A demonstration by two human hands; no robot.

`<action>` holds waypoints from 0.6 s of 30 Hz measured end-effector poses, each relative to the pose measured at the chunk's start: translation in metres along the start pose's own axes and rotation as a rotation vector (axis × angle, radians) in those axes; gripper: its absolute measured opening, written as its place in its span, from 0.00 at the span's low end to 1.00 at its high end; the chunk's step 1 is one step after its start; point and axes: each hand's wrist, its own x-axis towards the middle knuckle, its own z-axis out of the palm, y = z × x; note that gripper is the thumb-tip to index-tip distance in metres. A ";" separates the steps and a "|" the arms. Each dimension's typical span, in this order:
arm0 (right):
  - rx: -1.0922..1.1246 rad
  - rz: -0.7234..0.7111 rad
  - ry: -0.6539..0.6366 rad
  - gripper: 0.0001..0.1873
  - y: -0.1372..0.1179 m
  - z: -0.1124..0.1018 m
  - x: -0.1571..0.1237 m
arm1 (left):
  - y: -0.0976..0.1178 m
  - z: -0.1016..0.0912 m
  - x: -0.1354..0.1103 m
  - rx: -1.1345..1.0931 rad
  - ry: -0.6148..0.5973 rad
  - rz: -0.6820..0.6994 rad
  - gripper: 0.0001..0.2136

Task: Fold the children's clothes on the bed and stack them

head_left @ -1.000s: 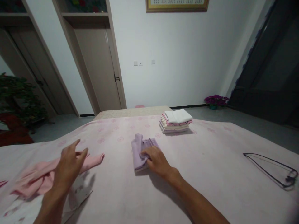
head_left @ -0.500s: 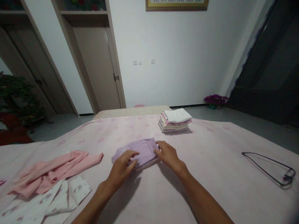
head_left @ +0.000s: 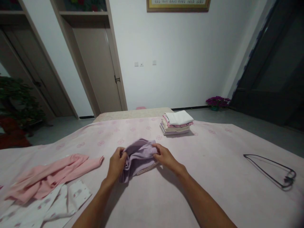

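Note:
A small purple garment (head_left: 140, 155) lies bunched and partly lifted at the middle of the table, its far edge raised in a curve. My left hand (head_left: 117, 164) pinches its left side, where the cloth hangs in folds. At its right end, my right hand (head_left: 163, 156) grips the cloth between thumb and fingers. A pale layer shows along the garment's near lower edge. Beyond my hands stands a stack of folded clothes (head_left: 177, 123) with a white piece on top.
To the left lie a pink garment (head_left: 54, 174) and a white patterned garment (head_left: 59, 199), both loose. A black clothes hanger (head_left: 268, 171) rests at the right. The pink flowered cloth (head_left: 201, 190) covers the table.
My left hand has moved left and taken hold of the purple garment's side, lifting and crumpling what lay flat. My right hand stays at the right end, its fingers closed on the cloth.

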 end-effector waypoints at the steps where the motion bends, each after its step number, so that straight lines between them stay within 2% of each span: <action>1: 0.032 -0.004 0.027 0.26 -0.002 0.000 0.002 | -0.006 -0.009 0.007 -0.011 0.045 -0.062 0.08; 3: 0.153 -0.010 0.065 0.23 -0.009 -0.001 0.005 | -0.016 -0.029 0.017 0.070 0.110 -0.128 0.10; 5: 0.313 -0.006 0.072 0.23 -0.020 -0.002 0.008 | -0.017 -0.045 0.021 0.249 0.232 -0.108 0.17; 8: 0.479 0.005 0.081 0.24 -0.039 -0.001 0.007 | 0.001 -0.049 0.007 0.407 0.484 0.107 0.27; 9: 0.506 0.012 0.092 0.24 -0.046 0.000 0.005 | 0.010 -0.045 -0.001 0.402 0.496 0.225 0.28; 10: 0.530 0.019 0.107 0.24 -0.053 0.001 0.002 | 0.019 -0.038 -0.011 0.387 0.443 0.355 0.29; 11: 0.556 0.024 0.122 0.24 -0.060 0.002 -0.001 | 0.025 -0.029 -0.020 0.380 0.340 0.476 0.30; 13: 0.627 0.009 0.155 0.23 -0.075 0.003 -0.007 | 0.031 -0.012 -0.032 0.429 0.103 0.607 0.30; 14: 0.665 -0.008 0.165 0.23 -0.082 0.002 -0.011 | 0.030 -0.005 -0.033 0.472 0.007 0.607 0.28; 16: 0.714 -0.042 0.172 0.22 -0.092 0.000 -0.016 | 0.022 0.000 -0.024 0.543 -0.089 0.503 0.23; 18: 0.696 -0.048 0.165 0.23 -0.095 -0.004 -0.017 | 0.013 -0.014 -0.006 0.554 -0.102 0.346 0.22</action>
